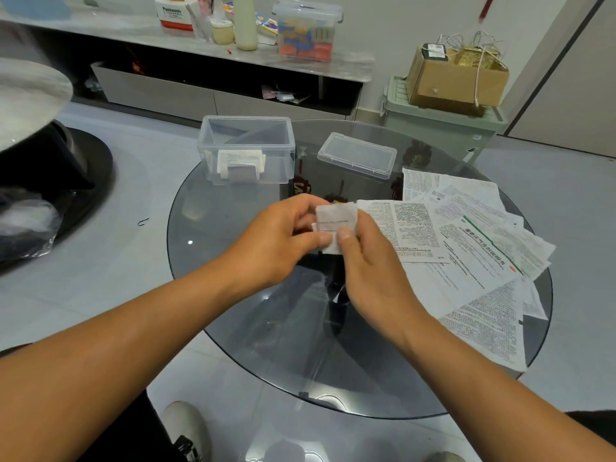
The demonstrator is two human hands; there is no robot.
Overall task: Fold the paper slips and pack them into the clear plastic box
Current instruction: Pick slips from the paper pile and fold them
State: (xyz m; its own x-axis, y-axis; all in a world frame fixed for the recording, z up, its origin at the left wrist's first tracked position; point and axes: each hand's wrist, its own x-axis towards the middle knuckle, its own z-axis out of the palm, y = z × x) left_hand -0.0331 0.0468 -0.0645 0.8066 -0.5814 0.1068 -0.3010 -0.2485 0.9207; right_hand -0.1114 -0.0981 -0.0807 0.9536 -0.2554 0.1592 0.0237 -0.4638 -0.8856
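A small folded paper slip [335, 217] is held above the middle of the round glass table [253, 328]. My left hand [283, 238] pinches its left edge, and my right hand [370, 265] pinches its lower right part with the thumb on top. The clear plastic box [206, 151] stands open at the table's far left, with a few folded slips [240, 163] inside. Several unfolded printed paper slips [466, 248] lie spread over the table's right side.
The box's clear lid [357, 155] lies at the far middle of the table. Beyond are a low cabinet with bottles and a lidded container [308, 30], and a cardboard box [456, 81] on a green bin. A black round base [76, 181] sits on the floor at the left.
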